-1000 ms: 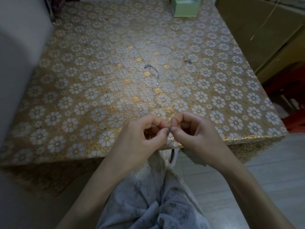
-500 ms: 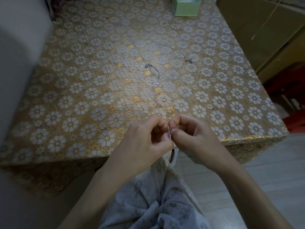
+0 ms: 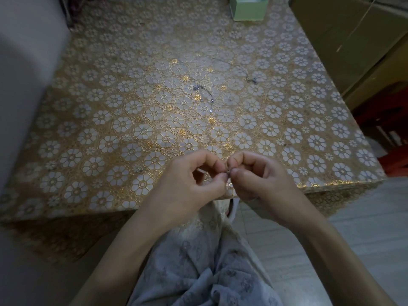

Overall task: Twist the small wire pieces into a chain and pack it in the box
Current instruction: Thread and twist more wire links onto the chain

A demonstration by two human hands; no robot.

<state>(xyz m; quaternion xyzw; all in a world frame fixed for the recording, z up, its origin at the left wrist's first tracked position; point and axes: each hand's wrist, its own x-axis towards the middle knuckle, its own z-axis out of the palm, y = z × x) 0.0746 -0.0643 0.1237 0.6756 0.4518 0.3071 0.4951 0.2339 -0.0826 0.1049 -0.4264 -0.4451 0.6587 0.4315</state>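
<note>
Step in hand: twisting, not packing. Left hand (image 3: 187, 184) and right hand (image 3: 260, 180) meet fingertip to fingertip over near edge of counter (image 3: 88, 133), each pinching small wire piece (image 3: 228, 171), barely visible. Chain sections (image 3: 204, 93) lie beyond hands, mid-counter. Green box (image 3: 248, 8) at far edge of counter, well apart. Next likely: firm, fine twist to close link.

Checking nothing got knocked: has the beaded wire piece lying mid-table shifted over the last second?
No. The beaded wire piece lies on the same flowers of the patterned tablecloth, equally far from the green box.
</note>
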